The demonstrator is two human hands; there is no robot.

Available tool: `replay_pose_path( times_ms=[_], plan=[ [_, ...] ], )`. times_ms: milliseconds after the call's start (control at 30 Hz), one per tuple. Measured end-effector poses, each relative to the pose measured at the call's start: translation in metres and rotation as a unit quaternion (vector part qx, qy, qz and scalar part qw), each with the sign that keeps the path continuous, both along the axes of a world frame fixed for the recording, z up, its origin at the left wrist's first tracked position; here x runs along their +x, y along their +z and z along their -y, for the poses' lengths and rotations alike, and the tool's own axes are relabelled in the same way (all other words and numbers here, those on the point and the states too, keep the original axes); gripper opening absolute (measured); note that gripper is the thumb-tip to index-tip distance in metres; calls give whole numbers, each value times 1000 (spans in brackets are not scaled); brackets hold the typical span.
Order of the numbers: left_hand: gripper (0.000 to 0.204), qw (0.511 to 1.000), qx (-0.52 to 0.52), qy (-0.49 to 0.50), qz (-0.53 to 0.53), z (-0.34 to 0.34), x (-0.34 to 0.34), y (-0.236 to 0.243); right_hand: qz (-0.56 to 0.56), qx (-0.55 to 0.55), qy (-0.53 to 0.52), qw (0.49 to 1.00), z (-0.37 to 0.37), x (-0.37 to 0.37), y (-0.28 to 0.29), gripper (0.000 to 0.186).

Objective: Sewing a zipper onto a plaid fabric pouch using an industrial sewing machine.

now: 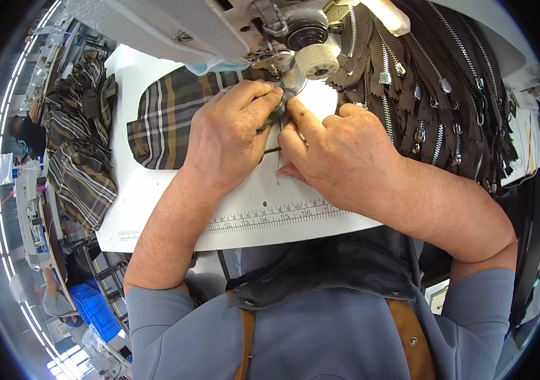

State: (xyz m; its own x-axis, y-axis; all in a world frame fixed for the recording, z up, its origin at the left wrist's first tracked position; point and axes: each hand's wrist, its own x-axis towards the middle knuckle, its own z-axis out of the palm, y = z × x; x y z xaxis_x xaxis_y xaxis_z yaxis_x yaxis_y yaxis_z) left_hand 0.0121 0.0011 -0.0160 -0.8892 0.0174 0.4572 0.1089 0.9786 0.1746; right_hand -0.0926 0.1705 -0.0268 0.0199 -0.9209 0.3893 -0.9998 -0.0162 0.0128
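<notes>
A dark plaid fabric piece with rounded corners lies on the white table, its right end running under my left hand. The left fingers are closed and pinch the cloth at that end, close to the sewing machine's needle area. Beside them my right hand has its fingers curled and its index fingertip pressed in near the left fingertips. Between the two hands shows a small dark bit of material, mostly covered. Thin loose threads hang below it, by the right thumb.
The sewing machine head with a cream dial stands over my hands. Many dark brown zippers with metal teeth are heaped at right. More plaid cloth is piled at left. A printed ruler runs along the table's front edge.
</notes>
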Motion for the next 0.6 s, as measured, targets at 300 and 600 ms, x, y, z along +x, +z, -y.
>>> replay_pose_path(
  times_ms=[300,600],
  plan=[
    [33,998,41,37,18,-5,3,-3,25,11,-15,1000,-2,-7,10,31],
    [38,998,47,38,14,-3,2,-5,10,-30,-52,998,-5,-27,34,25]
  ],
)
